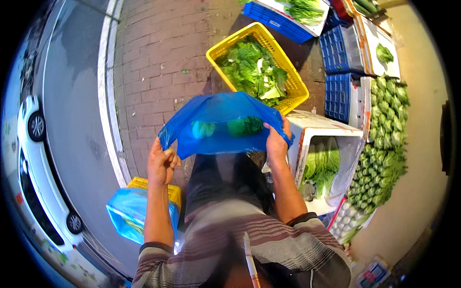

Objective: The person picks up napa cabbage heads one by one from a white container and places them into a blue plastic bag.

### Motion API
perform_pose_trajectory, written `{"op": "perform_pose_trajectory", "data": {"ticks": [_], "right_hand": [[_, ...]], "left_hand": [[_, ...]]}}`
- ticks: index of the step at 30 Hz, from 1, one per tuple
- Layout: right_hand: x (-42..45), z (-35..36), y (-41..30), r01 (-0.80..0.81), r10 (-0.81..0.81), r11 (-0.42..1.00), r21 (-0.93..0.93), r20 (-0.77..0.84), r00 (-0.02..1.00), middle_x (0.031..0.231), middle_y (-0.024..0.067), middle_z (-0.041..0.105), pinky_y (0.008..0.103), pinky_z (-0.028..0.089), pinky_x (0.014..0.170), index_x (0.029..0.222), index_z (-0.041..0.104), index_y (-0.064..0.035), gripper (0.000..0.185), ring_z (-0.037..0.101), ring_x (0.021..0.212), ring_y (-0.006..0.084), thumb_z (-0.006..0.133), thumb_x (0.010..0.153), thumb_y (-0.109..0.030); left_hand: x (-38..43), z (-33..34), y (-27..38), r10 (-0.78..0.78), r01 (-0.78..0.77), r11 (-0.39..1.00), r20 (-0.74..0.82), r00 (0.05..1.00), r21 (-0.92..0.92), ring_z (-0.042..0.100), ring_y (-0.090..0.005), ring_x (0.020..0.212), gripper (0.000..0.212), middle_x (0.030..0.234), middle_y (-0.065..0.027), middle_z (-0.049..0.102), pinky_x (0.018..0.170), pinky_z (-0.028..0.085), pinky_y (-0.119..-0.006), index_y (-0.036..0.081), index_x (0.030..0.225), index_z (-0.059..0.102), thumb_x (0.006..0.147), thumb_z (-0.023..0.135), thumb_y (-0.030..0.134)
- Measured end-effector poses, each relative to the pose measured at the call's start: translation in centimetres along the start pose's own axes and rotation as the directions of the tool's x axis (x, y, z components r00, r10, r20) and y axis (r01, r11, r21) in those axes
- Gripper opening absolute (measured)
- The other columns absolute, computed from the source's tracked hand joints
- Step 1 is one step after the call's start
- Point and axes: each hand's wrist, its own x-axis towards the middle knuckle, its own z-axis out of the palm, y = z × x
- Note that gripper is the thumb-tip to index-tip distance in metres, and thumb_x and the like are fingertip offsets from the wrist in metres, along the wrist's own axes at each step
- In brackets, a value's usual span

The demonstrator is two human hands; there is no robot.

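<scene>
A blue plastic bag (223, 142) is stretched wide between my two hands, its mouth facing me. My left hand (164, 163) pinches one top corner of it. On the other side, my right hand (278, 142) grips the opposite corner, fingers curled into the film. Two bunches of leafy greens show in the bag's opening, a pale one (203, 129) and a darker one (246, 126); the blue film tints them. Just beyond the bag stands a yellow plastic crate (299, 93) holding loose cabbage leaves (248, 61). The bag overlaps the crate's near corner.
By my right arm, a white foam box (331, 131) on its side holds leafy cabbages (322, 162). Bok choy (374, 180) is stacked beyond it, near blue crates (336, 97). A blue-bagged bundle (129, 212) sits left. Past the curb (108, 90), a white car (43, 172) stands.
</scene>
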Motion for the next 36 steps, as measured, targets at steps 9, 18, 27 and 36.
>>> {"op": "perform_pose_trajectory", "data": {"ticks": [9,18,27,36], "right_hand": [[1.4,9.4,9.8,0.168,-0.109,0.972,-0.167,0.311,0.944,0.078,0.0108,0.063,0.0311,0.048,0.067,0.11,0.056,0.0027,0.031,0.062,0.07,0.0181,0.059,0.081,-0.008],[5.1,15.4,26.6,0.104,0.05,0.87,-0.481,0.296,0.954,0.085,0.025,0.064,0.0457,0.047,0.071,0.092,0.059,0.0009,0.027,0.06,0.083,0.0452,0.049,0.092,-0.024],[10.0,18.1,35.6,-0.023,0.307,0.784,-0.621,0.355,0.883,0.088,0.0191,0.068,0.042,0.047,0.081,0.095,0.066,0.0021,0.032,0.064,0.088,0.0351,0.053,0.087,-0.026],[7.2,25.3,42.2,0.42,0.374,0.437,-0.795,0.585,0.719,0.101,0.0255,0.064,0.0454,0.049,0.085,0.104,0.064,0.0011,0.033,0.061,0.099,0.0398,0.062,0.081,-0.023]], "left_hand": [[0.8,-7.3,-6.7,-0.02,0.005,0.998,-0.269,0.963,-0.055,0.043,-0.0118,0.052,0.016,0.063,-0.0005,0.042,0.056,0.046,-0.03,0.008,0.102,0.046,0.087,0.051,0.004],[9.2,-17.9,-23.6,-0.199,0.161,0.978,-0.345,0.917,-0.136,0.042,-0.0117,0.052,0.016,0.063,0.0011,0.042,0.056,0.044,-0.03,0.009,0.103,0.052,0.088,0.049,0.007],[13.5,-21.3,-31.2,-0.168,0.114,0.977,-0.324,0.931,-0.179,0.042,-0.0108,0.052,0.025,0.063,0.0003,0.043,0.056,0.044,-0.03,0.007,0.113,0.052,0.089,0.047,0.005],[12.1,-19.9,-33.9,-0.191,0.13,0.975,-0.384,0.903,-0.18,0.045,-0.0101,0.052,0.043,0.065,-0.0004,0.049,0.059,0.048,-0.03,0.005,0.128,0.049,0.086,0.05,0.0]]}}
